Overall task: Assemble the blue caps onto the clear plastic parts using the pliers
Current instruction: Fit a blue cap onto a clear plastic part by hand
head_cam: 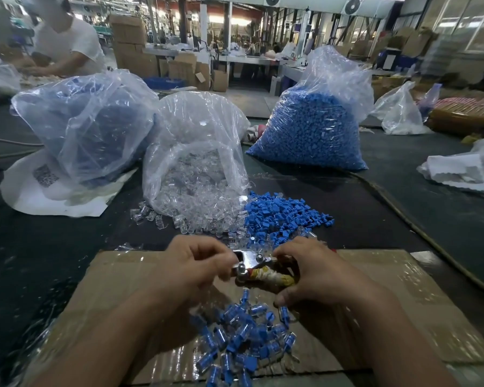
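Observation:
My right hand (315, 270) grips the tape-wrapped handles of the metal pliers (259, 268) above a flat piece of cardboard (118, 277). My left hand (199, 265) has its fingers curled at the pliers' jaws; what it pinches there is hidden. Below the hands lies a pile of assembled blue-and-clear parts (241, 339). Loose blue caps (280, 216) and loose clear plastic parts (196, 219) lie just beyond the hands on the dark table.
An open bag of clear parts (196, 152) stands behind the loose pieces. A full bag of blue caps (316, 127) is at the back right, another bag (81, 121) at the back left. Another person (65, 40) works at the far left.

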Demonstrator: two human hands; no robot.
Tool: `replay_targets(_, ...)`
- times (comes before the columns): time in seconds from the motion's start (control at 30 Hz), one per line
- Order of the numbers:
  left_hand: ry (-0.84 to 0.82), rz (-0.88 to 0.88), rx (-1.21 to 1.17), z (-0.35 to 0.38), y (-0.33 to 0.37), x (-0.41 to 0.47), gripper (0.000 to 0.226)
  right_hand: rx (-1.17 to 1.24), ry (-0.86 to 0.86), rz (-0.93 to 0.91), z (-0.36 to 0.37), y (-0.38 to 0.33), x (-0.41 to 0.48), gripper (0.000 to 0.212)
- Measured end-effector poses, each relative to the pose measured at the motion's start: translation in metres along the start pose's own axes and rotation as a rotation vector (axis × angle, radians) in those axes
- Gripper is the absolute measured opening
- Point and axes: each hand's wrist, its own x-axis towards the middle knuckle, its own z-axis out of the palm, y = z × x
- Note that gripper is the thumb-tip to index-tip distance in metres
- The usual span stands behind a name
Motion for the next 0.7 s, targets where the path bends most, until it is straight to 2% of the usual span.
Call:
replay_targets(0.1,0.478,0.124,0.316,-0.008,-0.014,0.014,0.017,-0.004,-0.013,-0.005,-0.001,0.002,0.000,0.075)
replay_targets(0.17,0.612,0.143,0.457,-0.014,-0.020,0.020,0.018,0.014,-0.021,-0.006,-0.001,0.003,-0.001,0.073)
replay_targets(0.37,0.610,0.144,0.725,-0.019,-0.031,0.028,0.025,0.078,0.045,0.010,-0.003,0.003,-0.001,0.061)
replay_targets(0.57,0.456,0.027,0.944,-0.015,-0.036,0.033,0.027,0.067,0.061,0.024,-0.003,0.002,-0.002,0.055)
replay_targets(0.7,0.487,0.026,0.911,-0.016,-0.035,0.033,0.026,0.078,0.067,0.025,-0.004,0.002,-0.002,0.050)
